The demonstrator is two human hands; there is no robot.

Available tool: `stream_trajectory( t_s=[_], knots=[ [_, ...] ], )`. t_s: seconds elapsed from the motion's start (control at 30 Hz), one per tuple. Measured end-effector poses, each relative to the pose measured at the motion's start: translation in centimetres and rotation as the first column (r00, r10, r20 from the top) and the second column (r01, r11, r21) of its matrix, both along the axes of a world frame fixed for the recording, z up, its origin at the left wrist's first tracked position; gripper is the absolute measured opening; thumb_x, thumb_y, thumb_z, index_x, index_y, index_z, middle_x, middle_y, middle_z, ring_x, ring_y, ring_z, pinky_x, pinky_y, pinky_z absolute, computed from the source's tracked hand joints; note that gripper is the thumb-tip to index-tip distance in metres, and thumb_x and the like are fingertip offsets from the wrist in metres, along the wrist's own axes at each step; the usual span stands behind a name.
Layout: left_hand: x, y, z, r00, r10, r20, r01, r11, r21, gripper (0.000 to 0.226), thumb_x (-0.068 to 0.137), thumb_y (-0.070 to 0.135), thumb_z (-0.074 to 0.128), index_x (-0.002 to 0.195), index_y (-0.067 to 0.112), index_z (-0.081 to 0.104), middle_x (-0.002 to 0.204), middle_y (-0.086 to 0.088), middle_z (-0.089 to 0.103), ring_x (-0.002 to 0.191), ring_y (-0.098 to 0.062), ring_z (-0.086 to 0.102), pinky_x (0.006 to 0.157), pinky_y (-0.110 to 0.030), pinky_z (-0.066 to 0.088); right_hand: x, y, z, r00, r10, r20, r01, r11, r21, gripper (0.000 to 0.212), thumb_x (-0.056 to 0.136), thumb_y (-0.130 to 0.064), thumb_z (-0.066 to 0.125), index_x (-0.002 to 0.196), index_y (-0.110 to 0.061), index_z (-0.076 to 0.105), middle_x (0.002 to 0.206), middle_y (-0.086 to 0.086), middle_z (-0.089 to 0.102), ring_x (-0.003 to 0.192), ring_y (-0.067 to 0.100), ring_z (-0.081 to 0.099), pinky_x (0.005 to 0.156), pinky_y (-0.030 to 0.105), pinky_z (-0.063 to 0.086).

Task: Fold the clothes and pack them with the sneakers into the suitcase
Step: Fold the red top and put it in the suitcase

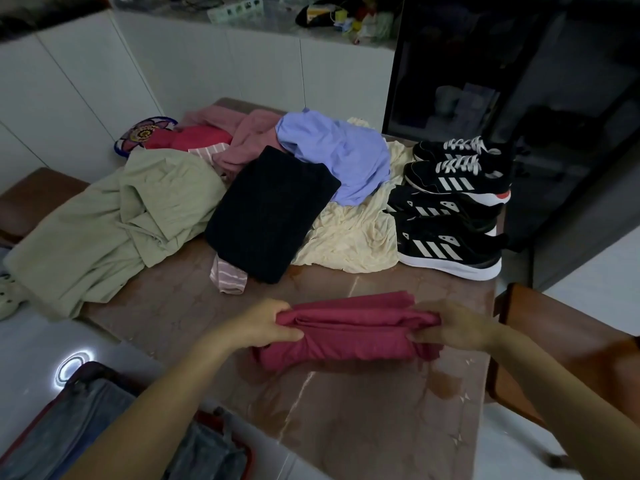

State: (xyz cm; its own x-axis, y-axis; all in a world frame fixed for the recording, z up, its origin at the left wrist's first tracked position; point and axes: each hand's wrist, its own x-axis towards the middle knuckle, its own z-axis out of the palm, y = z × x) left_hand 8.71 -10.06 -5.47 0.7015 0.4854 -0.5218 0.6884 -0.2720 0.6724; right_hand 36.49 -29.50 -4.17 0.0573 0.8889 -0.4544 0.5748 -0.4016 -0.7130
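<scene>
A folded dark pink garment (349, 330) lies on the brown table (363, 420) near me. My left hand (268, 323) grips its left end and my right hand (453, 325) grips its right end. Behind it lies a heap of clothes: a pale green one (114, 223), a folded black one (270, 213), a lilac shirt (343, 161), a cream one (356, 237) and a dusty pink one (249, 136). Several black sneakers with white stripes (450, 206) stand in a row at the table's right side. The open suitcase (86, 424) lies on the floor at lower left with denim inside.
A wooden chair (568, 341) stands right of the table and a brown bench (31, 195) to the left. White cabinets run along the back wall. A dark glass cabinet (519, 81) stands behind the sneakers. A white shoe (8, 296) lies on the floor at left.
</scene>
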Motion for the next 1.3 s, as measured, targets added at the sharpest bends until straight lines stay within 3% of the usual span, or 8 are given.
stream_trajectory(
  t_s=[0.2,0.33,0.4,0.6,0.87,0.97,1.13,1.3],
  knots=[
    [-0.3,0.6,-2.0,0.969,0.203,-0.143,-0.201,0.979,0.026,0.025,0.077,0.038,0.075,0.082,0.022,0.057,0.091,0.003,0.062,0.075,-0.004,0.057,0.056,-0.01,0.042,-0.2,3.1,-3.3,0.972,-0.176,0.154,0.177,0.984,0.007,0.015,0.088,-0.045,0.059,0.077,-0.035,0.061,0.078,-0.013,0.063,0.077,0.005,0.06,0.068,0.019,0.041],
    [-0.8,0.6,-4.3,0.928,0.265,-0.263,-0.163,0.921,0.355,0.093,0.067,0.062,0.072,0.139,0.017,0.035,0.141,-0.008,0.037,0.128,-0.025,0.038,0.104,-0.037,0.038,-0.9,3.6,-6.4,0.872,-0.338,0.354,0.349,0.936,0.035,0.049,0.079,-0.054,0.064,0.112,-0.019,0.058,0.107,0.006,0.06,0.104,0.025,0.057,0.086,0.035,0.046],
    [-1.0,0.7,-5.4,0.933,0.265,-0.242,-0.176,0.925,0.336,0.1,0.064,0.067,0.069,0.142,0.017,0.032,0.141,-0.007,0.041,0.129,-0.026,0.039,0.106,-0.042,0.037,-1.5,3.5,-6.5,0.835,-0.422,0.354,0.434,0.9,0.049,0.068,0.077,-0.055,0.066,0.129,-0.017,0.043,0.124,0.011,0.051,0.118,0.032,0.048,0.098,0.044,0.042],
    [-1.5,-0.5,-5.2,0.952,0.304,-0.021,-0.303,0.952,0.031,0.044,0.076,0.042,0.075,0.104,0.01,0.063,0.097,-0.001,0.066,0.089,-0.015,0.063,0.07,-0.021,0.048,-3.1,3.7,-6.8,0.81,-0.518,0.274,0.538,0.843,0.006,0.052,0.089,-0.042,0.059,0.118,0.0,0.052,0.114,0.019,0.061,0.105,0.034,0.057,0.084,0.036,0.044],
    [-12.7,-1.5,-3.5,0.892,0.445,0.077,-0.449,0.892,0.053,0.044,0.062,0.062,0.07,0.082,0.024,0.059,0.085,0.003,0.064,0.082,-0.012,0.061,0.081,-0.031,0.05,-13.0,5.8,-4.4,0.884,-0.434,0.176,0.395,0.893,0.218,0.03,0.093,-0.026,0.056,0.111,-0.002,0.055,0.105,0.018,0.063,0.083,0.023,0.052,0.074,0.029,0.036],
    [-20.7,-1.7,-2.9,0.828,0.55,0.11,-0.555,0.831,0.02,0.063,0.047,0.069,0.061,0.08,0.014,0.061,0.082,-0.002,0.063,0.075,-0.012,0.06,0.074,-0.029,0.049,-19.7,8.0,-3.3,0.919,-0.364,0.152,0.318,0.912,0.261,0.036,0.093,-0.025,0.056,0.119,-0.001,0.053,0.111,0.02,0.061,0.093,0.031,0.056,0.077,0.029,0.036],
    [-35.6,-3.9,-3.5,0.636,0.767,0.082,-0.754,0.641,-0.146,0.018,0.079,0.023,0.076,0.091,0.016,0.064,0.095,-0.006,0.068,0.091,-0.022,0.065,0.083,-0.033,0.055,-33.1,11.1,-4.2,0.971,-0.202,0.13,0.159,0.947,0.279,0.032,0.092,-0.025,0.057,0.112,0.0,0.055,0.099,0.015,0.061,0.085,0.026,0.054,0.072,0.028,0.034],
    [-47.8,-6.3,-7.6,0.514,0.857,0.03,-0.828,0.504,-0.246,0.018,0.077,0.022,0.078,0.086,0.019,0.063,0.082,0.003,0.066,0.076,-0.011,0.063,0.067,-0.022,0.052,-44.5,12.8,-9.5,0.994,-0.082,0.066,0.073,0.989,0.131,0.033,0.092,-0.028,0.058,0.114,-0.004,0.055,0.103,0.014,0.061,0.097,0.034,0.058,0.083,0.037,0.046]
  ],
)
